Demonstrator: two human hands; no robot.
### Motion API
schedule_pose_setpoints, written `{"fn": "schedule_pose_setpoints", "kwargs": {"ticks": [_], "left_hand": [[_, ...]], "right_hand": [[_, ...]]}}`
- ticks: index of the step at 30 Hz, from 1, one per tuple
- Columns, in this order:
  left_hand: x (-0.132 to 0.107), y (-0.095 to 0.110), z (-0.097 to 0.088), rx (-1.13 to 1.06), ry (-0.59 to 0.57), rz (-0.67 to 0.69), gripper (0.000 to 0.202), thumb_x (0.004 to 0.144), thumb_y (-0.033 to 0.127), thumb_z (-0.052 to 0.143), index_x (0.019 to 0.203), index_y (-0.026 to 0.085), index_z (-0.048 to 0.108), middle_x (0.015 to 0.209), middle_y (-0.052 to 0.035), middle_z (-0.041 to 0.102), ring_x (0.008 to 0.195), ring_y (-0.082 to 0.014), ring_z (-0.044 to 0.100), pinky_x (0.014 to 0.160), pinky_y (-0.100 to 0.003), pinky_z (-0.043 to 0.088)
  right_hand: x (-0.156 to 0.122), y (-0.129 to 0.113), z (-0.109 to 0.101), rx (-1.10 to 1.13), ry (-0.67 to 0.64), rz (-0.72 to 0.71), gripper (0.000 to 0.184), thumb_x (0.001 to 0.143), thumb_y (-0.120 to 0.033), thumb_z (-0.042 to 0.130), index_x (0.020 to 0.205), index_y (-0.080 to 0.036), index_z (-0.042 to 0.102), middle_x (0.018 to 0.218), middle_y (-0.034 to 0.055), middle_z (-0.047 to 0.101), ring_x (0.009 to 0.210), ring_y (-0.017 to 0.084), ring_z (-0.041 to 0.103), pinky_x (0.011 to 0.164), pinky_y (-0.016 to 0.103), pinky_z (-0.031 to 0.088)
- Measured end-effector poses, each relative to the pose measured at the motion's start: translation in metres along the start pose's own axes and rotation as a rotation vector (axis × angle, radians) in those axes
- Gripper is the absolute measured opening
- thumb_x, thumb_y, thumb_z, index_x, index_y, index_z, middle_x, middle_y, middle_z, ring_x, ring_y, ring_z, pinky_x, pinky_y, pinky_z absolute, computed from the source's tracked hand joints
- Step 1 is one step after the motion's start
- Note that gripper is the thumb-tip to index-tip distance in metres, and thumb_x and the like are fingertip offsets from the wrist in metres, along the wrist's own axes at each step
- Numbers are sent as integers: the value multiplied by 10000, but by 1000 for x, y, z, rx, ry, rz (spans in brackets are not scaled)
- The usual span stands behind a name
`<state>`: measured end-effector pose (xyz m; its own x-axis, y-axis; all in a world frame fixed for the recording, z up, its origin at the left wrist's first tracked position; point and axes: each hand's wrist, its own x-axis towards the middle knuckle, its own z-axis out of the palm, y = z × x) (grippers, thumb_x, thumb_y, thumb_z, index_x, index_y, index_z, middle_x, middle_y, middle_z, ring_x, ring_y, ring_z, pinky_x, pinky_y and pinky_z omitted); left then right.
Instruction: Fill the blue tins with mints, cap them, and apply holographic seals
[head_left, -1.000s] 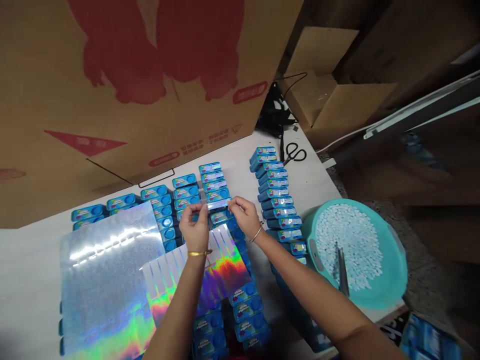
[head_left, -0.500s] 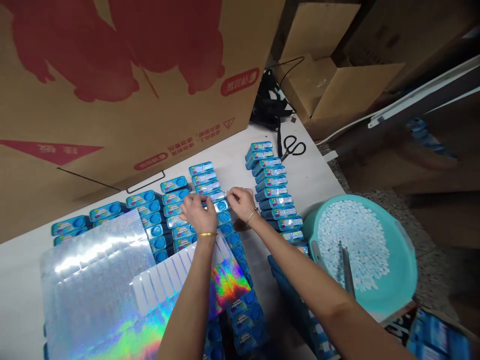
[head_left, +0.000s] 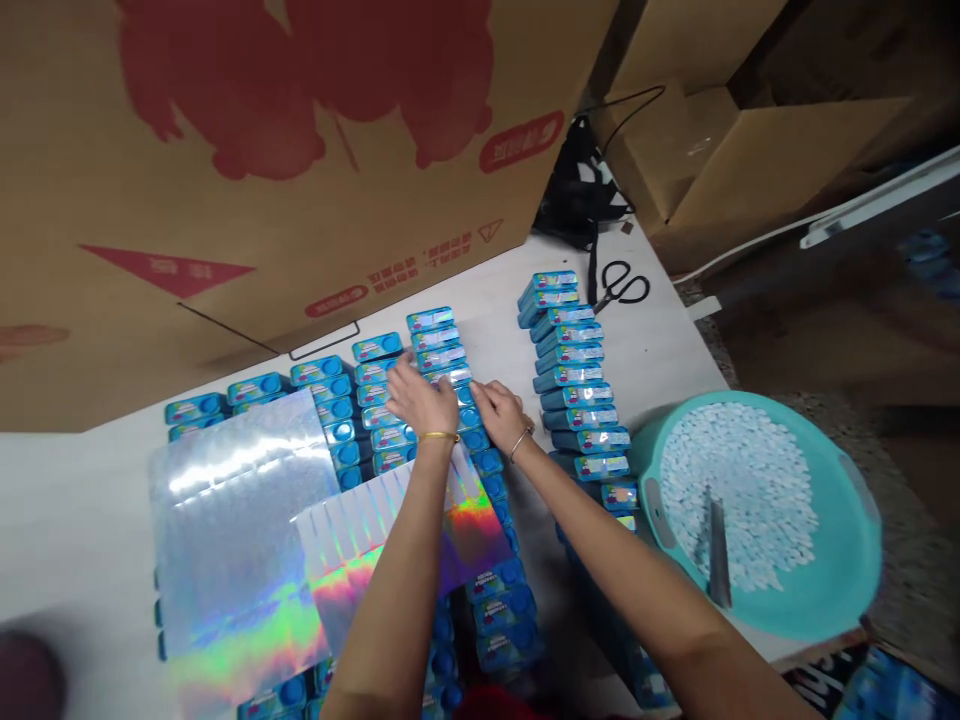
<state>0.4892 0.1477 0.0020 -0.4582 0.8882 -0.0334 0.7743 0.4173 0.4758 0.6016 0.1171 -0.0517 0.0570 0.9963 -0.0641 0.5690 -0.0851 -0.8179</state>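
Small blue candy boxes (head_left: 390,437) stand in tight rows on the table, lids up. My left hand (head_left: 424,397), with a gold bangle, lies over these rows, fingers stretched and apart, its thumb near a box with a shiny strip (head_left: 452,377) across its top. At that box's right end, my right hand (head_left: 501,410) has its fingers bent and pressed together. Whatever is between its fingertips is too small to make out. Beneath my left forearm lies a holographic sticker sheet (head_left: 352,590) with pale strips, overlapping a larger silvery sheet (head_left: 240,540).
Another row of blue boxes (head_left: 574,375) with shiny strips stands to the right. Beyond it lie black scissors (head_left: 622,287). A turquoise basin (head_left: 847,540) holds white pellets and a metal scoop (head_left: 718,555). A large carton (head_left: 300,230) walls off the back.
The view has shifted, so the scene sits differently in frame. My left fingers have spread from a pinch on the strip, which lies across a box top. My right hand stays at its end.
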Motion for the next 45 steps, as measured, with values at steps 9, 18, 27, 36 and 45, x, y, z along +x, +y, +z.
{"fn": "schedule_pose_setpoints", "kwargs": {"ticks": [9,18,27,36,45], "left_hand": [[1,1,1,-12,-13,15,584,755,251,632,1292,176,415,1213,-151,513,1157,-341,470,937,-510,367],[-35,-109,-91,-216,79,306,369,872,412,521,1137,159,561,1096,-120,590,1066,-242,537,940,-391,412],[-163,-239,-145,19,-1,-10,412,822,477,504,1069,167,616,1164,-143,560,1116,-302,506,958,-493,402],[-197,-213,-187,-850,-3,-434,574,505,460,766,946,185,522,695,27,581,620,-138,568,586,-254,473],[-264,-177,-288,-1123,37,-571,608,385,323,860,913,200,584,657,56,628,590,-85,592,549,-151,499]], "right_hand": [[9,0,4,-126,-29,12,437,982,-442,323,1124,-254,692,1079,67,646,1029,216,538,902,356,418],[-65,-25,-26,-309,25,-204,463,949,-461,394,1246,-177,605,1214,135,593,1155,269,484,975,420,375],[-186,-42,3,-413,-123,-132,630,874,-449,510,1385,-88,432,1483,211,363,1409,348,226,1107,589,169],[-203,-87,-34,631,-215,115,636,826,-327,510,1424,-214,324,931,66,666,796,205,635,735,345,513],[-272,-82,-106,483,-300,22,831,797,-487,608,1501,-235,246,1053,110,658,967,263,621,856,453,494]]}}
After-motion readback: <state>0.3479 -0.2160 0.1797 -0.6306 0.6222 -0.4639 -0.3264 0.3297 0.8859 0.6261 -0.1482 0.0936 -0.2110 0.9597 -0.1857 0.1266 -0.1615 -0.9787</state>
